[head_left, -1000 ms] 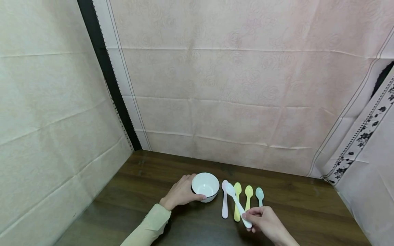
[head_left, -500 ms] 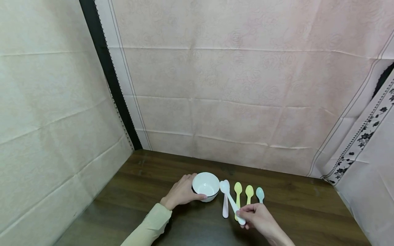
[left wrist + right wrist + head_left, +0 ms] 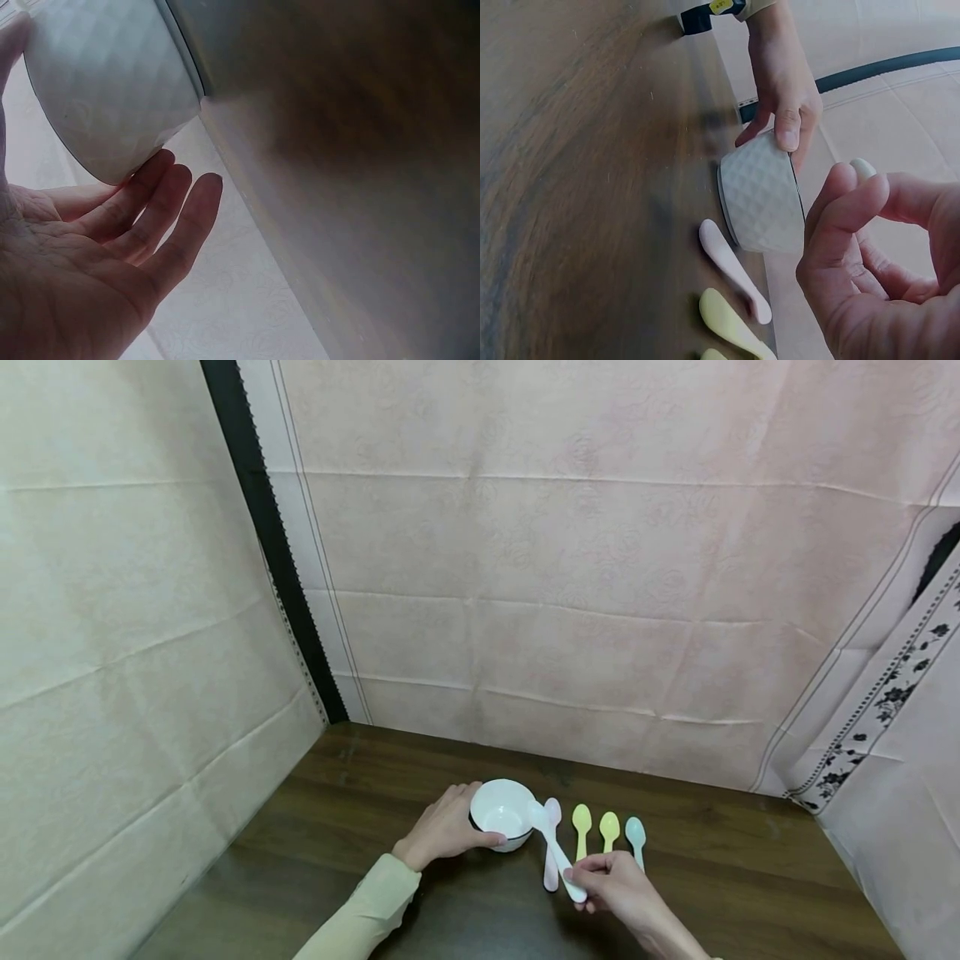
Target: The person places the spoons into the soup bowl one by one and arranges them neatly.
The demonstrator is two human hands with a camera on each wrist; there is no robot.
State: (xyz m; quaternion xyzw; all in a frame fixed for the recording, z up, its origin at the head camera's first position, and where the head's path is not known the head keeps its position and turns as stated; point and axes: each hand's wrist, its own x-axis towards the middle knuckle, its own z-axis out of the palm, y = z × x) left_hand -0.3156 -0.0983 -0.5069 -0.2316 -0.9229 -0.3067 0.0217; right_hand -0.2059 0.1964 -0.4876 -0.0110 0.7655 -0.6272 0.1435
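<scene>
A small white bowl (image 3: pixel 501 810) stands on the dark wooden table (image 3: pixel 360 793). My left hand (image 3: pixel 450 828) grips it from the left, thumb on the near side, fingers on the far side. The left wrist view shows the bowl's (image 3: pixel 105 90) patterned wall against my left hand's fingers (image 3: pixel 142 210). My right hand (image 3: pixel 603 883) pinches the handle of a white spoon (image 3: pixel 553 852), held slantwise off the table with its head beside the bowl's right rim. On the table to the right lie a pink spoon (image 3: pixel 552 868), two yellow spoons (image 3: pixel 581 828) and a pale blue spoon (image 3: pixel 635 835).
Pink patterned cloth (image 3: pixel 570 610) hangs close behind and on both sides of the table. In the right wrist view the pink spoon (image 3: pixel 731 266) and a yellow spoon (image 3: pixel 727 322) lie just by the bowl (image 3: pixel 761 199). Bare wood lies at the near left.
My right hand has carried the white spoon left and farther away, so its head has moved from over the laid spoons to the bowl's right rim. The left hand and bowl have stayed put.
</scene>
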